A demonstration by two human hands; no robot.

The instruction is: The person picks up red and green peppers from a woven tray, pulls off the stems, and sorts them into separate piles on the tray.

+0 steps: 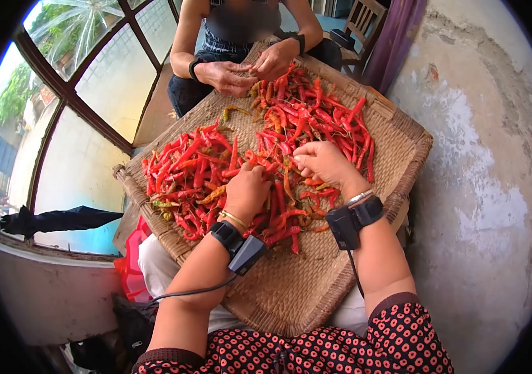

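Note:
A wide woven tray [278,293] lies across my lap, heaped with red chili peppers [191,159]. My left hand [247,194] is closed at the middle of the heap, its fingers curled round a red chili pepper that is partly hidden. Just to the right, my right hand [328,165] is closed in a pinch, thumb against fingertips. What sits in that pinch is too small to make out. A second pile of chili peppers [322,118] spreads beyond my right hand. A few peppers are yellowish or greenish among the red.
Across the tray sits another person, whose two hands [247,71] meet over its far edge. Rough plaster wall [478,156] stands on the right. Windows, a black folded umbrella [60,221] and a red plastic bag [132,265] are at left; a wooden chair [362,31] is behind.

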